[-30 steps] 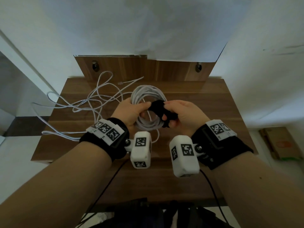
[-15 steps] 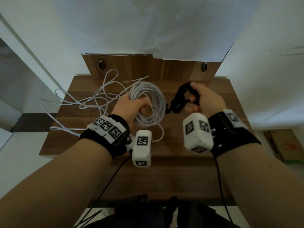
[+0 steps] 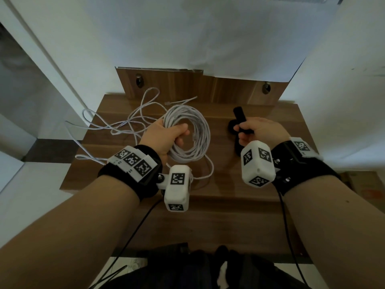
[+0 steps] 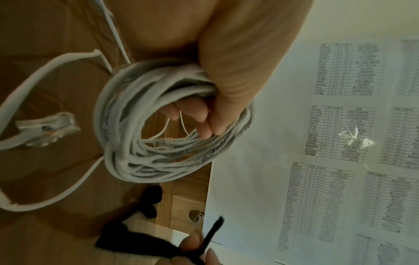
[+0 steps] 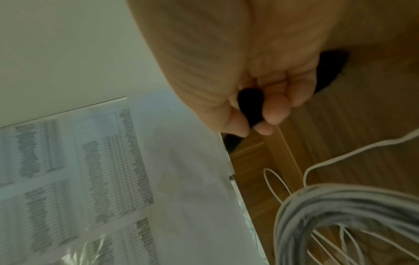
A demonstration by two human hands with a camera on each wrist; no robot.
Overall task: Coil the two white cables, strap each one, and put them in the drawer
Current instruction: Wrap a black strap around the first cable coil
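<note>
Left grip (image 3: 166, 136) round coiled cable (image 3: 193, 132), no legible writing

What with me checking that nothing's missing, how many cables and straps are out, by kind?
White cables: 2, one coiled cable in the left hand, one loose cable beside it.
Black strap: 1 sure, in the right hand.
Total: 3.
</note>
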